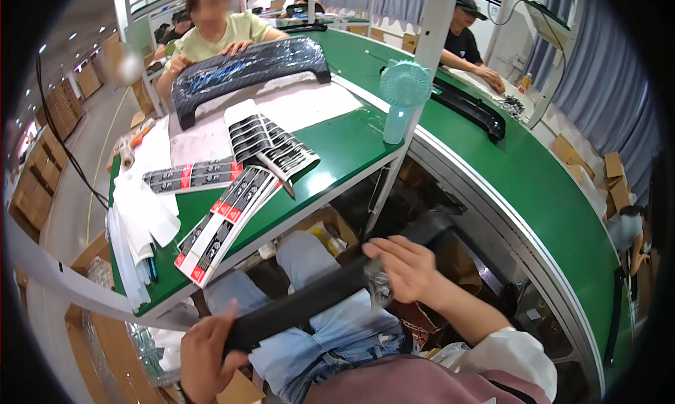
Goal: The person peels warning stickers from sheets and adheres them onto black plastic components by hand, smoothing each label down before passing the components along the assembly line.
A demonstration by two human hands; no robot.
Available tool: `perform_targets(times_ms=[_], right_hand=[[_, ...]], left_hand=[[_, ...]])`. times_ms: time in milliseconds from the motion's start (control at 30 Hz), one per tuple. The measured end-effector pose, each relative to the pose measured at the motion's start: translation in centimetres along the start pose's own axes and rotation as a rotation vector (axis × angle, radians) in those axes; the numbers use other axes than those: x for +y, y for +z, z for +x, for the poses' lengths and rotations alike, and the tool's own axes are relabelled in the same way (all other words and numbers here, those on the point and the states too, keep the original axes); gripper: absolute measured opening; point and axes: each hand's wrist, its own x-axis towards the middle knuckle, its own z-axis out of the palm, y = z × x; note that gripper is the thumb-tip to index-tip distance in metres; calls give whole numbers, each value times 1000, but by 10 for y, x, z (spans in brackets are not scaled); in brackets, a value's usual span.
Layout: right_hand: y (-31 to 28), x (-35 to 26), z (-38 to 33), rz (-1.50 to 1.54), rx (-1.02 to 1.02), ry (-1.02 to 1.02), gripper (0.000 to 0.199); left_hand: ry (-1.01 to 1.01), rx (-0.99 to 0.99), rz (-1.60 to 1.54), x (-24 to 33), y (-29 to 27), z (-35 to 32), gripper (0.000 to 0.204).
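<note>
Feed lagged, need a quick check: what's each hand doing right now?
Left hand: closed around the lower end of the long black part.
Right hand: fingers curled over the same part, near its upper end.

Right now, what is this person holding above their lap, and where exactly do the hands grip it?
A long black bar, held with both hands: the left hand wraps its lower end, and the right hand grips it further up, near the middle.

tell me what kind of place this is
Most likely a factory assembly or packing line: a long green conveyor belt with other workers seated along it, stacks of label sheets on the green bench, and cardboard boxes piled on the floor.
</note>
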Motion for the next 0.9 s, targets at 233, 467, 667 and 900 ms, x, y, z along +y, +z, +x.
perform_targets(times_ms=[233,467,667,900], right_hand=[[106,2,-42,353,-300,229,40],[51,-25,-17,680,-361,463,23],[60,-58,34,1214,-440,684,18],[96,-80,53,1471,-599,1119,8]], left_hand=[[-478,390,250,-52,85,-12,19],[-513,508,-77,-59,80,-33,19],[-478,498,-495,-74,72,-55,22],[-308,622,-793,-83,82,-64,43]])
